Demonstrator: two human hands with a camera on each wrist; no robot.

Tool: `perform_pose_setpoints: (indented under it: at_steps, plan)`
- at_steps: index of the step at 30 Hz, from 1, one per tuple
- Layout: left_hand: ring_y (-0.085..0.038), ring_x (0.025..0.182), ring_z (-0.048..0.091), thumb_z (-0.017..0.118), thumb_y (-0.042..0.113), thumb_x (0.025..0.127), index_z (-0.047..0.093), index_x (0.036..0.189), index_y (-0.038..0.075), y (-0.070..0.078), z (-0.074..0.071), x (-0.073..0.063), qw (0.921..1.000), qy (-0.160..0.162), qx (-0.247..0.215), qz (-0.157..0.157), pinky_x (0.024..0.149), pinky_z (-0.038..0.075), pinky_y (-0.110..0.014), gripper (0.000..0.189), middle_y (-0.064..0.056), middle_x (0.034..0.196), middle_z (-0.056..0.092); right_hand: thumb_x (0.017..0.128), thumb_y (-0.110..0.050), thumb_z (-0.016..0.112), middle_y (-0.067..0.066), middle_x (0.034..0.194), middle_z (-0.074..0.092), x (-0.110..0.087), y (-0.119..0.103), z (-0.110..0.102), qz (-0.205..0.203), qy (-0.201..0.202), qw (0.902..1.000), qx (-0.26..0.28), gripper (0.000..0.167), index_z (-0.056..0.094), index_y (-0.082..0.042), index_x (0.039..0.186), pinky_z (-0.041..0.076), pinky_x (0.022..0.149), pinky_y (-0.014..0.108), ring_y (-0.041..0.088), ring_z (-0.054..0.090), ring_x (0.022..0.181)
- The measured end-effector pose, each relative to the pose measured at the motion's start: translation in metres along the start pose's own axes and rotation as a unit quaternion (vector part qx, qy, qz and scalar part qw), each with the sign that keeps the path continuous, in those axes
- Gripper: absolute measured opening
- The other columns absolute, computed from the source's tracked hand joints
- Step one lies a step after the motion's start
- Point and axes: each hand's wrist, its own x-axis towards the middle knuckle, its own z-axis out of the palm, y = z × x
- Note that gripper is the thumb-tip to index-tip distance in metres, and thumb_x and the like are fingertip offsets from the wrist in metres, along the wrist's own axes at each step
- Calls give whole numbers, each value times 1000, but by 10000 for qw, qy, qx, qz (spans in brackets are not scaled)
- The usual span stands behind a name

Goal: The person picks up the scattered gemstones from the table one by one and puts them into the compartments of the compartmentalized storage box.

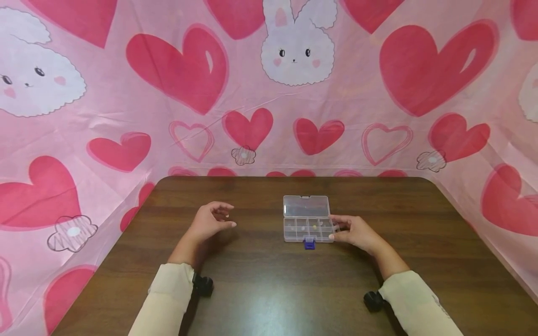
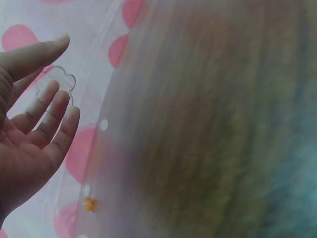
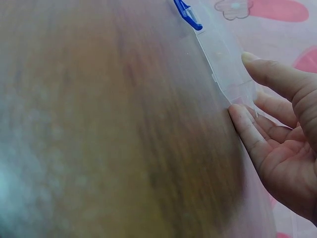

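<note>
A clear plastic compartment box (image 1: pixel 290 236) sits on the table with its lid (image 1: pixel 306 206) raised at the back. A blue latch (image 1: pixel 308 244) hangs at its front. Inside, small beads lie in the compartments, one of them a yellow bead (image 1: pixel 314 227). My right hand (image 1: pixel 355 232) holds the box by its right end, thumb toward the front corner and fingers toward the back. In the left wrist view an orange bead (image 2: pixel 88 204) shows near some whitish dots. Left of the box, my left hand (image 1: pixel 212 219) hovers with loosely bent fingers, holding nothing.
The brown wooden table (image 1: pixel 260 284) has rounded far corners. A pink cloth (image 1: pixel 235 93) with hearts and rabbits hangs behind it and along both sides. Each wrist carries a small black camera, such as the left wrist camera (image 1: pixel 204 285).
</note>
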Motion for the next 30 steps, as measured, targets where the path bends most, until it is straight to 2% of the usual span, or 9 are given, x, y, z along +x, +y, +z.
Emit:
perform_pose_setpoints:
  at_steps: [10,22,30]
  plan:
    - [-33,94,65,85,4,73,67,113,-2,-9,-4,12,9993,-77,361,-20,83,53,-44,45,-21,101,68,81,-23,81,17,118,64,0,0,0,75,-5,10000,-8,67,53,1,137,50,79,26,27,59,102]
    - [-31,85,66,85,-2,70,69,108,-3,-15,-3,21,9968,-107,780,137,75,52,-35,42,-17,88,70,81,-16,81,18,115,65,3,-1,0,-15,-64,10000,-3,66,52,5,136,51,73,25,27,60,99]
    - [-26,87,66,83,-3,71,72,106,0,-20,-7,27,9917,-288,1248,77,78,54,-40,37,-10,89,71,81,-16,81,18,112,65,3,-1,0,-24,-76,10000,47,66,51,6,136,52,72,25,27,60,98]
